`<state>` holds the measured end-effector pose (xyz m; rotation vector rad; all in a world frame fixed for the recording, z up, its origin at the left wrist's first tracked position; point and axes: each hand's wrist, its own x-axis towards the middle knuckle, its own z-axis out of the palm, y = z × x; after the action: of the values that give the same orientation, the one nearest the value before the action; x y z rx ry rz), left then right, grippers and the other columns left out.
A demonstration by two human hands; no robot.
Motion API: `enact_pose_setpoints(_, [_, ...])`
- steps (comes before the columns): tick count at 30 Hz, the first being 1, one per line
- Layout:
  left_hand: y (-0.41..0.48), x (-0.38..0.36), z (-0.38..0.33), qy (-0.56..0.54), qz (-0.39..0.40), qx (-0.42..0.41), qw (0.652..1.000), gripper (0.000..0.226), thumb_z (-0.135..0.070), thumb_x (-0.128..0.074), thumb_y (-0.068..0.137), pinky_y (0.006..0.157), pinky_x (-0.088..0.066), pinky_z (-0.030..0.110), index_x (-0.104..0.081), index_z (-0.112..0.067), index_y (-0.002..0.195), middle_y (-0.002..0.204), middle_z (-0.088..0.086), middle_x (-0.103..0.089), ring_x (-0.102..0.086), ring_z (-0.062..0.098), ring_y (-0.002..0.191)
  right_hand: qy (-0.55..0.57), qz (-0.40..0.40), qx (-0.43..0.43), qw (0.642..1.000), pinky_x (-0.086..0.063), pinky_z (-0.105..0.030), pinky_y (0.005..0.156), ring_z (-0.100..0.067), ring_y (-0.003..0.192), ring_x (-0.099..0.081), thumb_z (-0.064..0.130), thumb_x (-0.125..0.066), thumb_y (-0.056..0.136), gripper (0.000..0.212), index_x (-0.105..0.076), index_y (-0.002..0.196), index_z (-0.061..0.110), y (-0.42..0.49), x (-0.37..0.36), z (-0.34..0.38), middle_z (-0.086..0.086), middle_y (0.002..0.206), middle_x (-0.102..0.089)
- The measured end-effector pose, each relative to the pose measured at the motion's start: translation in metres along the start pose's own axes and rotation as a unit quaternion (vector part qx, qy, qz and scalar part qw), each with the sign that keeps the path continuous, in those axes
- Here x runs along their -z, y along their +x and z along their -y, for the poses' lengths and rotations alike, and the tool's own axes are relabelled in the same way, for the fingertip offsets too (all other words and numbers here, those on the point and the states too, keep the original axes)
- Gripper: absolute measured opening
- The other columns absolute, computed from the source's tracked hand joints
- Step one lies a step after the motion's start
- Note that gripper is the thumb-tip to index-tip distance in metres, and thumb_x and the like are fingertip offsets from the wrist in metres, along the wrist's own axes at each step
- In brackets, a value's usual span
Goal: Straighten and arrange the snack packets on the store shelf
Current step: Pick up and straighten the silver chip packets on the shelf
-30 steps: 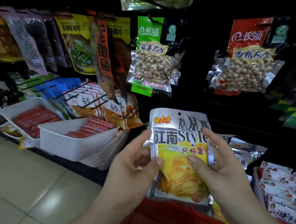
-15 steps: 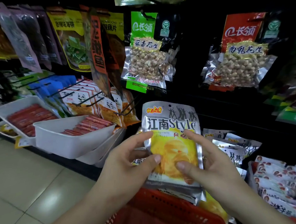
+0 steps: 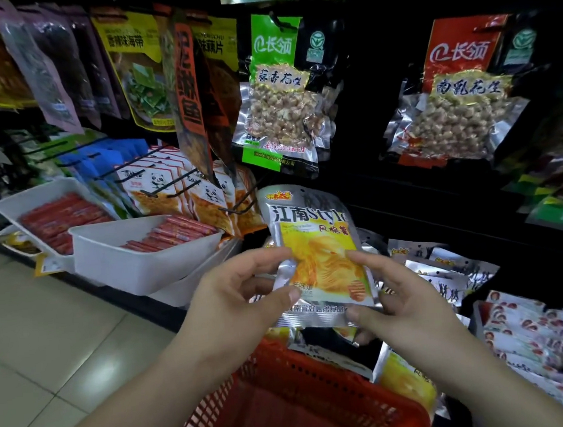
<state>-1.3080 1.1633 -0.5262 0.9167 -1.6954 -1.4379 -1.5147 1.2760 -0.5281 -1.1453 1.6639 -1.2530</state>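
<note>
Holding a silver-and-yellow foil chip packet (image 3: 316, 251) upright before the shelf: left hand (image 3: 243, 302) and right hand (image 3: 409, 304) pinch its lower corners. Looks light, crinkly, slippery; grip sealed edges, contents crush. White plastic bin (image 3: 137, 260) holds red sausage sticks (image 3: 171, 232); red mesh basket (image 3: 303, 402) below, contents unclear.

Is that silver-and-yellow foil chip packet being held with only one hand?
No, the left hand and the right hand both pinch the silver-and-yellow foil chip packet at its lower corners.
</note>
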Motion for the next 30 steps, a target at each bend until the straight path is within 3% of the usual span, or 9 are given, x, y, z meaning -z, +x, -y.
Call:
enact_pose_setpoints(3, [-0.004,-0.003,0.005,0.121,-0.042,-0.050,0.990,0.038,-0.017,-0.082,0.086,0.071,-0.054,0.024,-0.074,-0.045,0.110,0.098,-0.009,-0.075,-0.070,0.008,0.086,-0.143,-0.072,0.088,0.983,-0.052,-0.024,0.096,0.001,0.138,-0.044,0.027,-0.080,0.088,0.057,-0.058,0.128,0.061,-0.001,-0.006,-0.002,0.034,0.151,-0.037])
enact_pose_setpoints(5, [-0.009,-0.012,0.007,0.179,-0.039,-0.135,0.974,0.033,-0.008,-0.079,0.086,0.077,-0.050,0.015,-0.077,-0.034,0.106,0.109,-0.016,-0.072,-0.070,0.005,0.096,-0.068,-0.048,0.116,0.990,-0.048,-0.026,0.104,0.007,0.143,-0.038,0.040,-0.073,0.088,0.045,-0.062,0.126,0.062,-0.004,-0.014,0.006,0.037,0.154,-0.035])
enact_pose_setpoints(8, [-0.021,-0.033,0.011,0.226,0.018,-0.225,0.948,0.024,-0.007,-0.075,0.086,0.077,-0.050,0.017,-0.076,-0.029,0.095,0.111,-0.020,-0.068,-0.066,0.005,0.097,0.146,0.041,0.050,0.987,-0.054,-0.035,0.103,0.000,0.125,-0.062,0.041,-0.064,0.087,0.040,-0.069,0.125,0.054,-0.007,-0.027,0.015,0.026,0.133,-0.066])
enact_pose_setpoints(11, [-0.032,-0.044,0.008,0.250,0.098,-0.262,0.927,0.011,-0.018,-0.072,0.090,0.081,-0.050,0.029,-0.074,-0.027,0.095,0.105,-0.019,-0.065,-0.059,0.010,0.094,0.172,0.006,0.020,0.985,-0.059,-0.034,0.083,-0.013,0.090,-0.071,0.029,-0.067,0.093,0.036,-0.072,0.123,0.048,-0.003,-0.029,0.013,-0.002,0.100,-0.077])
enact_pose_setpoints(14, [-0.034,-0.044,0.001,0.151,0.152,-0.203,0.955,0.018,-0.015,-0.074,0.092,0.087,-0.053,0.028,-0.077,-0.023,0.108,0.115,-0.016,-0.070,-0.066,0.008,0.108,0.138,-0.076,0.025,0.987,-0.063,-0.032,0.077,-0.023,0.089,-0.072,0.006,-0.066,0.098,0.047,-0.075,0.117,0.048,0.001,-0.023,0.006,-0.002,0.112,-0.076])
enact_pose_setpoints(19, [-0.009,-0.021,0.005,0.111,-0.075,-0.132,0.982,0.025,-0.012,-0.081,0.086,0.087,-0.056,0.028,-0.073,-0.031,0.100,0.112,-0.009,-0.067,-0.067,0.009,0.105,0.139,-0.039,0.033,0.989,-0.059,-0.023,0.079,-0.018,0.083,-0.069,-0.005,-0.057,0.101,0.052,-0.075,0.117,0.041,0.000,-0.014,0.007,0.014,0.112,-0.076])
enact_pose_setpoints(22, [0.000,-0.007,-0.002,-0.060,-0.009,0.003,0.998,0.035,-0.018,-0.082,0.086,0.095,-0.056,0.035,-0.074,-0.039,0.114,0.120,-0.006,-0.073,-0.067,0.009,0.115,0.159,0.007,0.026,0.987,-0.058,-0.025,0.080,-0.017,0.084,-0.069,-0.007,-0.054,0.101,0.050,-0.076,0.116,0.035,-0.001,-0.010,0.011,0.013,0.114,-0.075])
enact_pose_setpoints(24, [0.004,-0.001,-0.002,-0.065,-0.007,0.011,0.998,0.041,-0.018,-0.082,0.086,0.098,-0.054,0.039,-0.072,-0.040,0.119,0.120,-0.004,-0.074,-0.066,0.016,0.119,0.172,0.019,0.019,0.985,-0.057,-0.027,0.082,-0.019,0.082,-0.068,-0.010,-0.052,0.100,0.052,-0.077,0.114,0.034,0.001,-0.009,0.011,0.007,0.109,-0.075])
enact_pose_setpoints(30, [-0.001,0.001,-0.012,-0.072,-0.009,0.033,0.997,0.025,-0.012,-0.078,0.087,0.065,-0.057,0.038,-0.079,-0.032,0.102,0.083,0.016,-0.074,-0.068,0.033,0.066,0.185,0.048,0.012,0.982,-0.059,-0.034,0.073,-0.025,0.078,-0.067,0.008,-0.069,0.087,0.044,-0.074,0.123,0.034,0.002,-0.010,0.010,-0.009,0.093,-0.068])
